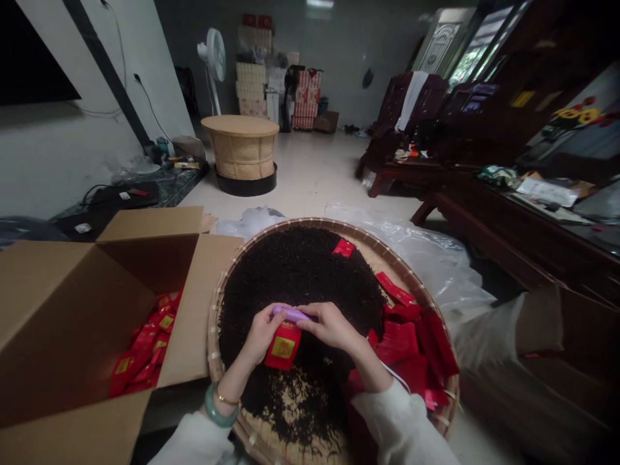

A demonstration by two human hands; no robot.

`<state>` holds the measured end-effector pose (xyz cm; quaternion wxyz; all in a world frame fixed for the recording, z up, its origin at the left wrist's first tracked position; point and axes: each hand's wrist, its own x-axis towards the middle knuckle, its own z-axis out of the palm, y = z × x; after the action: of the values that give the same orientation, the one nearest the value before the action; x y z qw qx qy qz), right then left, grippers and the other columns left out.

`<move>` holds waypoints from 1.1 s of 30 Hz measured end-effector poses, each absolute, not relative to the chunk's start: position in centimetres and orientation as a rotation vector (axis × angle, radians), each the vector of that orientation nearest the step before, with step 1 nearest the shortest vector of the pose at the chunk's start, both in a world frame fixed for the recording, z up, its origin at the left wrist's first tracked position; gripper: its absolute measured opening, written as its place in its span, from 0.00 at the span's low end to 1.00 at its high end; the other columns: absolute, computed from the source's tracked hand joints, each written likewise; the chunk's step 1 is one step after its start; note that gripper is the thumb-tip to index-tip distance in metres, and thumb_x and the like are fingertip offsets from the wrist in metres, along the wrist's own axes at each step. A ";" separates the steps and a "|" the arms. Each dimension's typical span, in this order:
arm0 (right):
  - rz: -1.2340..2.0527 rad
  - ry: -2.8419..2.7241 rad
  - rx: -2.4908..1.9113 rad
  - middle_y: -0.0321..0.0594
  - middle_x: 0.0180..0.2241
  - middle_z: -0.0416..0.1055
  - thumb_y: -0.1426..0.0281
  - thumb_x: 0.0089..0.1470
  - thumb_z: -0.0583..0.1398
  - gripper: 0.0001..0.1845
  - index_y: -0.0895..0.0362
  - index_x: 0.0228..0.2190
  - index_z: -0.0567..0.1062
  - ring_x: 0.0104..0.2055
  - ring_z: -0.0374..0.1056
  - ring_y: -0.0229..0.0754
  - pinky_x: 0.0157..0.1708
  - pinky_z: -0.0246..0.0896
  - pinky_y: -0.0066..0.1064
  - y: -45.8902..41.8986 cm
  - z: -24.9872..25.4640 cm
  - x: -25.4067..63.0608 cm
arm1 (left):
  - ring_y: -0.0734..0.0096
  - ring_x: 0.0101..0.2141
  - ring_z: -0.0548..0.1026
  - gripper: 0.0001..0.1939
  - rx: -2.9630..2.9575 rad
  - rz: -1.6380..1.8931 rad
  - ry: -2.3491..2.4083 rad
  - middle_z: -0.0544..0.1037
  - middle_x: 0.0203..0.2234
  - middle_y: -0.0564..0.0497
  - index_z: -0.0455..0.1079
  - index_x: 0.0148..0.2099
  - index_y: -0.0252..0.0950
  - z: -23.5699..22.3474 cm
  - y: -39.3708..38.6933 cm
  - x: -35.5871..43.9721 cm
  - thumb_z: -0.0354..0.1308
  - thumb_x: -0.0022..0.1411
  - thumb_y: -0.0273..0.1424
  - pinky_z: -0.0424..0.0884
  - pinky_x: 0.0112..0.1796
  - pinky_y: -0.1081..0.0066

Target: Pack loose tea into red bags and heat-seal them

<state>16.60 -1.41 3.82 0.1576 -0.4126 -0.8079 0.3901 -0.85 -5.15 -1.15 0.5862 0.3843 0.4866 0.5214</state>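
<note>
Taking the tray as a clock dial with twelve farthest from the wearer, the likeliest trouble sits at the mouth of the red packet [282, 349], which hangs above the tray a little in from nine o'clock. Both grips are closed on the purple strip [290, 314] across its top, the left hand [260, 336] pinching one end and the right hand [332, 326] the other — whether it is a clip or a sealer I cannot tell. Should the strip sit askew or a grip slacken, the packet could slip out, and anything inside might spill; its fill is hidden. The right sleeve [400, 416] reaches in over the loose red packets [400, 349] heaped from three to five o'clock, so a careless elbow could drag some onto the leaves. The round woven tray [214, 336] holds dark dried leaves [290, 271], thick from nine round to one and thinning to bare weave near seven; a lone packet [343, 248] lies on them just past twelve. Beyond the rim at nine o'clock stands an open cardboard box [48, 336], with packets bearing gold labels [145, 345] piled against its right side — its near flap [186, 316], leaning out close to the rim, might catch a packet carried across too low.
</note>
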 end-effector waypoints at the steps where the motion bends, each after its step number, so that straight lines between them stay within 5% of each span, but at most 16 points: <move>1: 1.123 -2.305 -1.179 0.39 0.40 0.78 0.64 0.54 0.59 0.16 0.53 0.44 0.78 0.39 0.72 0.47 0.36 0.60 0.29 -1.5 3.8 16.6 | 0.68 0.28 0.73 0.22 0.895 1.214 1.124 0.78 0.30 0.48 0.73 0.37 0.32 -1.2 -5.1 -0.9 0.64 0.48 0.46 0.67 0.31 0.72; 22: 1.125 -2.236 -1.249 0.42 0.40 0.78 0.66 0.51 0.62 0.17 0.56 0.44 0.78 0.39 0.72 0.48 0.38 0.62 0.32 -1.0 4.1 17.3 | 0.64 0.28 0.77 0.23 0.912 0.967 1.181 0.80 0.29 0.47 0.71 0.39 0.30 -1.4 -5.5 -0.7 0.70 0.41 0.36 0.71 0.32 0.67; 33: 1.121 -2.246 -1.230 0.39 0.38 0.79 0.64 0.53 0.60 0.15 0.55 0.41 0.79 0.39 0.73 0.47 0.39 0.62 0.31 -1.0 3.8 17.2 | 0.66 0.29 0.76 0.28 0.821 1.091 1.100 0.79 0.29 0.49 0.70 0.42 0.31 -1.0 -5.3 -0.5 0.68 0.43 0.45 0.70 0.32 0.71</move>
<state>17.22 -0.97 3.79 0.1722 -0.4334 -0.7915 0.3951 -0.55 -5.34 -1.00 0.6398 0.3601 0.4820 0.4781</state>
